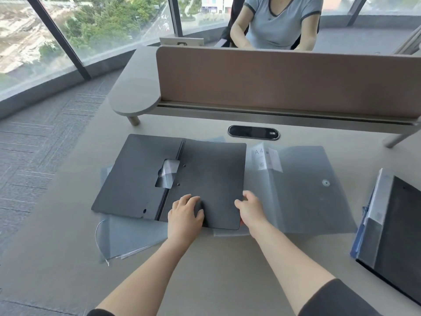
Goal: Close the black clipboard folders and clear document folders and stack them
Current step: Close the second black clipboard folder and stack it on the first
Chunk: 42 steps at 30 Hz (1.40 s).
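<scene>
Both hands were on the open black clipboard folder (173,179) near the middle of the bench (216,270). Left hand (185,213) lay palm down on the folder's right panel near its front edge, fingers spread and slightly curled, gripping nothing; it looked placed to pin the folder so it would not slide. Right hand (250,209) sat at the outer right edge of that same panel, fingers curled around or under the edge, though whether they had truly caught it could not be told. That hold suited lifting the panel and swinging it leftward over the spine, which I judged to be the step in hand.

The folder lay flat and splayed, matte dark grey to black, with a ridged spine running down its middle, a cut-out window near the spine and two small rivets beside it. Through the window something pale and translucent showed. Beneath it, poking out at the front left, lay a clear document folder (127,238) with a thin elastic loop curling off its corner. Just to the right, partly under the black panel, a second clear folder (303,190) lay open, frosted grey, with a round button clasp and an A4 label near its top. At the far right edge of the bench a stack of closed folders (391,226) rested, apparently the pile already begun.
</scene>
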Each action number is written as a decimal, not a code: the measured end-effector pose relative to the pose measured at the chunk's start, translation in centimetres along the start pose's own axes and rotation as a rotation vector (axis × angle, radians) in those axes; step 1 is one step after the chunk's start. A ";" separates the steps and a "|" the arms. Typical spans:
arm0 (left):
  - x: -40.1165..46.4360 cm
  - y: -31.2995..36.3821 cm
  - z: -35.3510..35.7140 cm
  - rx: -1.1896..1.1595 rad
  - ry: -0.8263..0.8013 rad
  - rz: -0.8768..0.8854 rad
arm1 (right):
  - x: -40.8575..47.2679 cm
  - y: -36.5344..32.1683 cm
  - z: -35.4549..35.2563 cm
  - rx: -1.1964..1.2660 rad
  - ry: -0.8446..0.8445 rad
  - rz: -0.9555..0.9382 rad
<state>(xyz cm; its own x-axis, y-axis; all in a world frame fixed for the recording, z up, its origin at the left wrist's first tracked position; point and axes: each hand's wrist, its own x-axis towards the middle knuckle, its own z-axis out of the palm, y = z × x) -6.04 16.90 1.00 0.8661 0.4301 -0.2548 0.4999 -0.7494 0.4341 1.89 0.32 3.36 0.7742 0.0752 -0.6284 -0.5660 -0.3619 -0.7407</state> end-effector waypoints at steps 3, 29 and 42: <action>0.8 -0.8 -2.1 -0.069 0.107 -0.046 | -0.9 -1.9 -1.1 0.001 -0.005 -0.105; 0.6 4.9 -17.0 -1.026 -0.103 0.008 | -5.5 -6.5 -8.8 0.394 -0.243 -0.428; -0.1 7.0 -13.1 -1.252 -0.247 0.000 | -5.6 -5.2 -11.2 0.166 0.096 -0.493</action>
<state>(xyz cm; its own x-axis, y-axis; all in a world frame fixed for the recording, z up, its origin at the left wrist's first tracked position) -2.52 18.17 15.37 0.9098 0.2241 -0.3493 0.2791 0.2927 0.9146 3.64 -8.62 13.41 0.9779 0.1114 -0.1767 -0.1589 -0.1526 -0.9754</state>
